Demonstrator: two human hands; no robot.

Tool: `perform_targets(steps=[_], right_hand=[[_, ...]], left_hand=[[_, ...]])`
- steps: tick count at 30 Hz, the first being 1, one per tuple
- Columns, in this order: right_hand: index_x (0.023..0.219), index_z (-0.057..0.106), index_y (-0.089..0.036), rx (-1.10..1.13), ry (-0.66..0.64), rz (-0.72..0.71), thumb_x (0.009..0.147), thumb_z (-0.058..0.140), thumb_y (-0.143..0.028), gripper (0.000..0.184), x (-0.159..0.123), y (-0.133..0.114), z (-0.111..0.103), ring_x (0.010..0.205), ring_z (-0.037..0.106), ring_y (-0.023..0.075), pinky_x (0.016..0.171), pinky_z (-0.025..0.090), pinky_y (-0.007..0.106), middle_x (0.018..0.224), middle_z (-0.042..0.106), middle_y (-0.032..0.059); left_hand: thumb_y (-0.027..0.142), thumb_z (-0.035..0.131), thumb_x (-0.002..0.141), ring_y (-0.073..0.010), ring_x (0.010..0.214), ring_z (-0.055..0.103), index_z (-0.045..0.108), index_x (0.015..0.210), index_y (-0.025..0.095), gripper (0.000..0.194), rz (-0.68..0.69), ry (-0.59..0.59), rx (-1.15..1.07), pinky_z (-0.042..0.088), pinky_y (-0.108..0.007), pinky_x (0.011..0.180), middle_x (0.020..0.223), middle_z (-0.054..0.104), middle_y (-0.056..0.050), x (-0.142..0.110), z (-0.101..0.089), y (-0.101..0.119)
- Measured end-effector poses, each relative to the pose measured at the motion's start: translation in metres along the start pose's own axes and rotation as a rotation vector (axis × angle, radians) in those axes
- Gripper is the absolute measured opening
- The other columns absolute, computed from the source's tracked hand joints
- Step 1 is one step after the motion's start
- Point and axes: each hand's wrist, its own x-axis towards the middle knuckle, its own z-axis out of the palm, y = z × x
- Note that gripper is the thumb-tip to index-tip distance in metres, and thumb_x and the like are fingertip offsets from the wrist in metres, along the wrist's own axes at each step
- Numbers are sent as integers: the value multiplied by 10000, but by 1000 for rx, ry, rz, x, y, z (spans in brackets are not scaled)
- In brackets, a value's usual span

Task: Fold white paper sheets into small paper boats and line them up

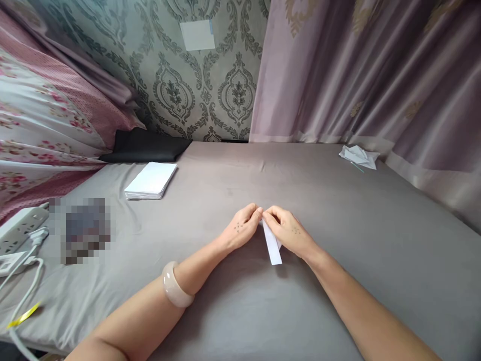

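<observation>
A narrow folded strip of white paper (273, 246) lies on the grey sheet (338, 240) in the middle of the view. My left hand (242, 226) and my right hand (287, 228) meet at its far end, fingertips curled and pinched on the paper. The strip's near end sticks out from under my right hand toward me. A pale bangle (175, 285) sits on my left wrist.
A stack of white paper (151, 180) lies at the back left, with a black cushion (145, 145) behind it. Crumpled white paper (358, 156) sits at the back right by the curtain. A power strip and cables (20, 235) lie at the left edge.
</observation>
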Motion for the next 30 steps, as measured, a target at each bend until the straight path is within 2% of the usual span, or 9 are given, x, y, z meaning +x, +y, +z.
perform_targets(steps=[4,8,11,14,17,23,28,30], right_hand=[[721,505,-193,241,-70,85,855,492,-471,308,3,3,-2,572,388,100,543,309,245,629,440,-53],[734,520,-183,396,-140,137,819,541,-535,362,2,0,-3,554,358,88,531,288,241,623,419,-60],[726,514,-185,478,-199,164,788,574,-580,405,0,-4,-3,551,360,86,534,283,243,620,424,-61],[726,506,-183,511,-219,170,779,582,-605,432,-1,-6,-3,561,368,84,544,287,243,633,431,-57],[738,509,-180,483,-219,170,780,579,-612,439,-2,-7,-4,563,369,85,547,289,246,640,436,-55],[678,482,-189,467,-205,185,765,621,-551,397,-2,-8,-5,547,338,84,535,261,251,607,402,-64],[682,534,-175,517,-194,178,758,644,-489,341,-1,-7,-5,574,377,89,556,286,250,619,444,-54],[696,565,-170,570,-192,220,747,656,-453,301,0,-7,-5,588,410,92,564,314,245,628,477,-47]], left_hand=[[494,423,914,-102,614,331,401,690,188,380,-27,-53,-85,278,-245,565,649,337,52,0,-3,4],[403,452,901,-93,595,319,420,668,181,323,-22,-49,-187,277,-234,559,623,347,54,1,-4,4],[346,462,886,-88,584,316,412,638,178,303,-58,10,-211,275,-228,555,606,345,54,3,-3,3],[423,482,883,-88,585,321,415,644,177,350,-58,40,-193,270,-227,550,606,346,55,3,-3,1],[486,476,885,-88,590,316,412,643,175,399,-11,16,-164,261,-230,548,615,338,53,2,-4,1],[439,436,910,-87,566,287,377,627,182,387,-4,-44,-174,250,-233,536,603,307,54,3,-5,2],[449,448,905,-85,560,282,358,626,186,394,-15,59,-213,252,-227,528,600,299,57,9,-1,-5],[462,440,907,-85,550,288,348,622,190,404,-44,80,-247,262,-225,523,589,296,58,9,0,-7]])
